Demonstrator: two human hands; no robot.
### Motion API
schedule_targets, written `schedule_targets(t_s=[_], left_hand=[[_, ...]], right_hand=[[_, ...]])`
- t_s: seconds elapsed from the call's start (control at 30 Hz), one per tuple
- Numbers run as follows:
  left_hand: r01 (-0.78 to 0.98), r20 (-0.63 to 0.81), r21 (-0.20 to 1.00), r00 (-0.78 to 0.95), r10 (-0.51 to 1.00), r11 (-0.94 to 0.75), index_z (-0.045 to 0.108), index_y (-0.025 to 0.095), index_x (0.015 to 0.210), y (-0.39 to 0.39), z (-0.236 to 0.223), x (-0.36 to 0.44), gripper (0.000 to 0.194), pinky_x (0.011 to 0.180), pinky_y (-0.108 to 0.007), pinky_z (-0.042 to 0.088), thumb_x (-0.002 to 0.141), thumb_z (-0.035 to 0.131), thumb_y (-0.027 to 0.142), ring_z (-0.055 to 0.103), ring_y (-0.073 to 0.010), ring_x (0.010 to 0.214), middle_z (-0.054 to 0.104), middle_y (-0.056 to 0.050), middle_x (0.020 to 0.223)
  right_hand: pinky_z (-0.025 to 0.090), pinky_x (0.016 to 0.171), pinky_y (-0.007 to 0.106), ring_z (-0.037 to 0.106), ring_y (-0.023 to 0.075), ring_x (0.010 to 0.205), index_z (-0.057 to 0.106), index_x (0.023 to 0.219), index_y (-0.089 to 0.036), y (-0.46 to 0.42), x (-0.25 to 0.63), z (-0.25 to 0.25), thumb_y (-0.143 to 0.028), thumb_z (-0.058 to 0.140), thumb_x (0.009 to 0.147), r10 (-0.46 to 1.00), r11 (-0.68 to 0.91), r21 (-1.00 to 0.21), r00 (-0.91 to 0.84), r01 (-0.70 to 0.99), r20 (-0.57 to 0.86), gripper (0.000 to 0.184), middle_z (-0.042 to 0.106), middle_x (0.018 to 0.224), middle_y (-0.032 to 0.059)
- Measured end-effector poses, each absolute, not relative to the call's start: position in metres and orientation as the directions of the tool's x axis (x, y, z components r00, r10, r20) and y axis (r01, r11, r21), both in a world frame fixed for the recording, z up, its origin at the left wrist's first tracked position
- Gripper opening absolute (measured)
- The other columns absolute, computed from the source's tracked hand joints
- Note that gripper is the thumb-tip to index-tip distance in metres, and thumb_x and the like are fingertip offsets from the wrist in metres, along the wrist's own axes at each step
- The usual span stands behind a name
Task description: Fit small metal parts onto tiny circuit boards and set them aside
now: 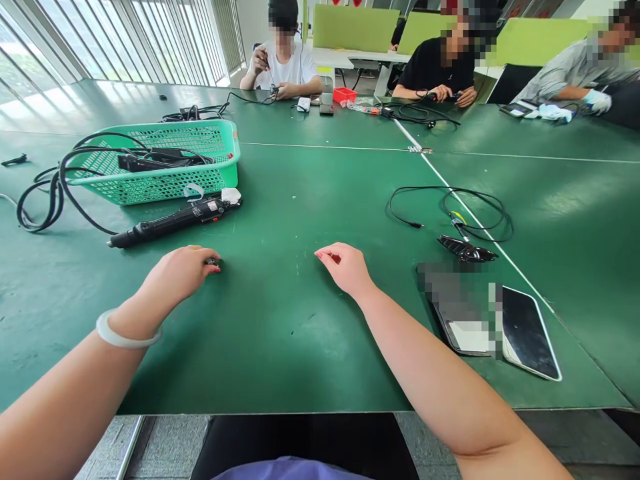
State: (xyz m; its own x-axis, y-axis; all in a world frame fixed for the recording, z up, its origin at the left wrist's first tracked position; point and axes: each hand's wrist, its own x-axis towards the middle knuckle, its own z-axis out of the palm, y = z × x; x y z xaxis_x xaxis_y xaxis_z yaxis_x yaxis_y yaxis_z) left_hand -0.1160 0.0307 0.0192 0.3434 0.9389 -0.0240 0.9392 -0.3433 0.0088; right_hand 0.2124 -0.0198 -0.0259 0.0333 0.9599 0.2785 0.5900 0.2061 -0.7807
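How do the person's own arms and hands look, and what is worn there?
The left hand and right hand have red fingernails and no gloves; no sleeves show on either arm. A smooth, pale white, ring-shaped bangle circles the left wrist.

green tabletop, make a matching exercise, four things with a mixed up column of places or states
1. mint-green perforated plastic basket
2. black cylindrical corded tool
3. bare left hand
4. white-edged black-screened phone

A. pinches a small dark item
B. farthest right of the four
C. black cords in and beside it
D. between basket and left hand

Pairs: 1-C, 2-D, 3-A, 4-B
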Motion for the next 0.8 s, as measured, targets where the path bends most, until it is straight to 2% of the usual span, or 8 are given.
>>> schedule_targets(t_s=[0.1,0.23,0.37,0.47,0.63,0.8], left_hand=[[0.922,0.021,0.049,0.385,0.923,-0.385,0.064,0.023,0.115,0.024,0.015,-0.107,0.042,0.084,-0.039,0.043,0.086,0.036,0.030,0.060,-0.0294,0.097,0.064,-0.010,0.111],[0.933,0.088,0.102,0.338,0.937,-0.346,0.055,0.022,0.127,0.022,0.008,-0.100,0.045,0.087,-0.039,0.042,0.086,0.037,0.029,0.057,-0.0283,0.099,0.065,-0.011,0.107],[0.957,0.114,0.172,0.217,0.969,-0.235,0.059,0.022,0.112,0.022,0.006,-0.102,0.035,0.084,-0.038,0.043,0.084,0.046,0.038,0.060,-0.0279,0.094,0.067,-0.010,0.098],[0.958,0.117,0.181,0.202,0.972,-0.221,0.061,0.023,0.100,0.021,0.007,-0.105,0.029,0.081,-0.036,0.044,0.083,0.047,0.043,0.061,-0.0265,0.088,0.067,-0.008,0.093],[0.958,0.139,0.183,0.199,0.970,-0.223,0.061,0.024,0.093,0.019,0.010,-0.107,0.026,0.075,-0.035,0.042,0.081,0.049,0.043,0.059,-0.0273,0.086,0.065,-0.008,0.086],[0.953,0.090,0.276,0.105,0.990,-0.126,0.064,0.027,0.095,0.016,0.014,-0.111,0.027,0.070,-0.036,0.040,0.079,0.051,0.045,0.058,-0.0258,0.076,0.064,-0.006,0.081]], right_hand=[[0.043,0.063,0.027,0.055,0.0124,0.065,0.072,0.082,-0.022,-0.020,0.212,-0.026,-0.030,0.054,0.084,0.962,0.202,-0.779,0.029,0.593,0.271,0.020,0.068,0.078,0.0015],[0.043,0.062,0.027,0.055,0.0121,0.065,0.072,0.082,-0.022,-0.021,0.213,-0.025,-0.030,0.054,0.084,0.965,0.193,-0.780,0.028,0.595,0.260,0.020,0.067,0.078,0.0013],[0.043,0.062,0.027,0.055,0.0121,0.065,0.072,0.082,-0.022,-0.021,0.213,-0.023,-0.029,0.054,0.084,0.966,0.193,-0.774,0.024,0.602,0.259,0.019,0.067,0.078,0.0011],[0.043,0.062,0.027,0.055,0.0124,0.065,0.072,0.081,-0.023,-0.021,0.213,-0.023,-0.029,0.054,0.084,0.966,0.196,-0.775,0.018,0.601,0.258,0.019,0.067,0.078,0.0013],[0.043,0.062,0.027,0.055,0.0123,0.065,0.072,0.081,-0.022,-0.020,0.213,-0.024,-0.029,0.054,0.084,0.965,0.208,-0.781,0.007,0.589,0.262,0.019,0.067,0.078,0.0013],[0.043,0.062,0.027,0.054,0.0120,0.064,0.071,0.081,-0.023,-0.021,0.213,-0.023,-0.029,0.054,0.085,0.966,0.207,-0.778,0.001,0.592,0.258,0.019,0.066,0.076,0.0007]])
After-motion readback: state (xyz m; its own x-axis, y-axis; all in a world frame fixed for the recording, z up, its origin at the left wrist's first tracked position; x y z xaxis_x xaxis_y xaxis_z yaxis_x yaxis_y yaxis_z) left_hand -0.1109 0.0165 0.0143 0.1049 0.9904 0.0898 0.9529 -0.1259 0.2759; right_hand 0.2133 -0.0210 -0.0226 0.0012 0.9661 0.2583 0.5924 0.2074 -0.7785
